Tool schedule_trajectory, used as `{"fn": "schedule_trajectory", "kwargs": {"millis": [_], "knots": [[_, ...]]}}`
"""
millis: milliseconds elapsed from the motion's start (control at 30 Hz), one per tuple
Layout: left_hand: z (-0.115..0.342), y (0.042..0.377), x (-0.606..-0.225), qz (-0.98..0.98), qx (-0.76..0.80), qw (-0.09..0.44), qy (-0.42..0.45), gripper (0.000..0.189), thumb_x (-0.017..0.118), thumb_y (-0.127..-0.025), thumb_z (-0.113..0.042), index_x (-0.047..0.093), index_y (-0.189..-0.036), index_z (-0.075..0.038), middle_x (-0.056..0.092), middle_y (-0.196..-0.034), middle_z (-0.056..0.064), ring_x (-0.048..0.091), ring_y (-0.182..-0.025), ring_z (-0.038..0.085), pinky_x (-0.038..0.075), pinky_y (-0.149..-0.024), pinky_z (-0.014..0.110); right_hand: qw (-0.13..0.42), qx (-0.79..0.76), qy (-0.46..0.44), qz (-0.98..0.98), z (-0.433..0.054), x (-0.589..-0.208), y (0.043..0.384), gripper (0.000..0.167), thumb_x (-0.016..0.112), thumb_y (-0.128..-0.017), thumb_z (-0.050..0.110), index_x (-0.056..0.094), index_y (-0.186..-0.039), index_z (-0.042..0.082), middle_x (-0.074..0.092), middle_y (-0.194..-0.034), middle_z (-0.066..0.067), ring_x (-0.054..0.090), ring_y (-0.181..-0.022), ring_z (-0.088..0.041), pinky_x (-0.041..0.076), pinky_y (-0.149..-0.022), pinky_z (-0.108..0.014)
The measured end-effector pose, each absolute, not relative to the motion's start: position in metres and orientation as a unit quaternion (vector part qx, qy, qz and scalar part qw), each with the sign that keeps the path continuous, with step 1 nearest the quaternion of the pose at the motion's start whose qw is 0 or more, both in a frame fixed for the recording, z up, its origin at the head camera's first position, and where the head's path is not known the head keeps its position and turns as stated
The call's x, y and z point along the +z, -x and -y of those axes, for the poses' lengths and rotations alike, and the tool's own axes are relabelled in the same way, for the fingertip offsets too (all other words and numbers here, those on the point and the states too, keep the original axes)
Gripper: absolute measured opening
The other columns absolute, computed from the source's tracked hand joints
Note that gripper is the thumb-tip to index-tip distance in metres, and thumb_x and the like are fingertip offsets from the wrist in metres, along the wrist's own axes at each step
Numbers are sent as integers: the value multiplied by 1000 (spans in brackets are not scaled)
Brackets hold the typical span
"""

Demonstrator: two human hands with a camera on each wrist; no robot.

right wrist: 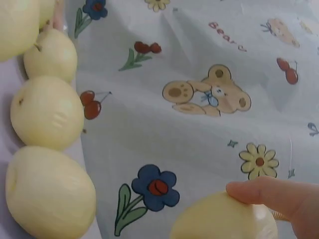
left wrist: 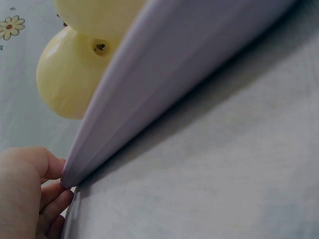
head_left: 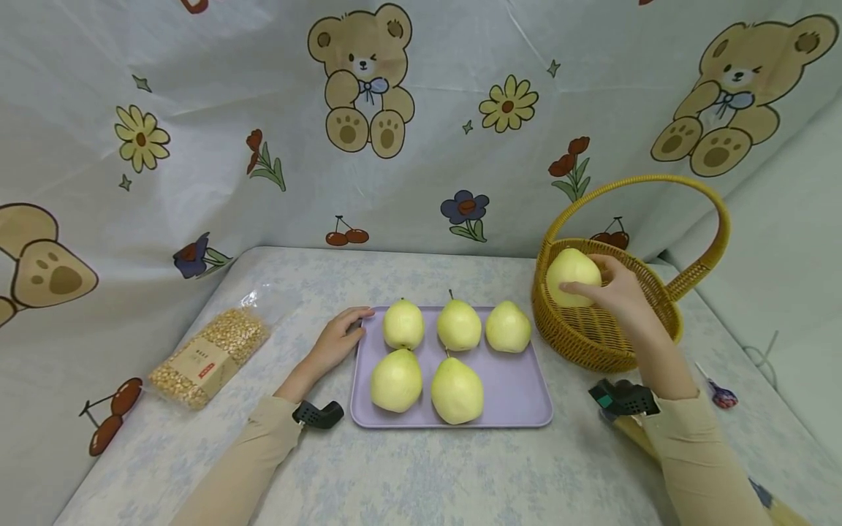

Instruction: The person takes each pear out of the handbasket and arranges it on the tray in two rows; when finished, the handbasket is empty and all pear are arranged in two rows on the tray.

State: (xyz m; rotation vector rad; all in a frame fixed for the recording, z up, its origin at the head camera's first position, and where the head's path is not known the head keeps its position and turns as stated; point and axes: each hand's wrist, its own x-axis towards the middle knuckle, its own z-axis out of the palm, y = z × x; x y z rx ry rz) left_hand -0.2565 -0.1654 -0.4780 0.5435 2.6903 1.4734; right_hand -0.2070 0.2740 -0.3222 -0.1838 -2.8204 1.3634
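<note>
My right hand (head_left: 618, 288) holds a pale yellow-green pear (head_left: 571, 276) inside the wicker basket (head_left: 572, 340), near its left rim. In the right wrist view a fingertip lies on top of the held pear (right wrist: 224, 219). Several more pears (head_left: 458, 391) sit in two rows on a lilac tray (head_left: 513, 394). At the tray's upper left corner is my left hand (head_left: 335, 340). The left wrist view has its thumb and fingers (left wrist: 50, 204) pinching the tray's rim (left wrist: 107, 94).
A clear bag of corn kernels (head_left: 210, 358) lies left of the tray. The basket's tall handle (head_left: 720, 226) arches up on the right. A wrapped lollipop (head_left: 723, 397) lies beyond the right forearm. Bear-print cloth (head_left: 427, 175) hangs behind the table.
</note>
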Motion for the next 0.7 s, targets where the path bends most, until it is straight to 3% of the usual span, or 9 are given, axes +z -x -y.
{"fn": "schedule_trajectory", "kwargs": {"millis": [200,700], "knots": [[166,257,-479,-863,472,11,-179,37,48,-97,-11,54,-133,-9,46,-144,11,38,-139,29,31,-116,48,-13,426,30,904,-258,-322,184,86,67,-85,40,22,-151,9,39,-137,-25,46,-114,-34,44,-78,-32],[167,259,-481,-865,471,8,-175,37,48,-96,-10,55,-133,-10,47,-144,10,39,-139,28,31,-116,47,-54,424,-35,903,-231,-357,144,75,74,-80,27,38,-142,5,52,-125,-23,55,-107,-33,49,-73,-30]]}}
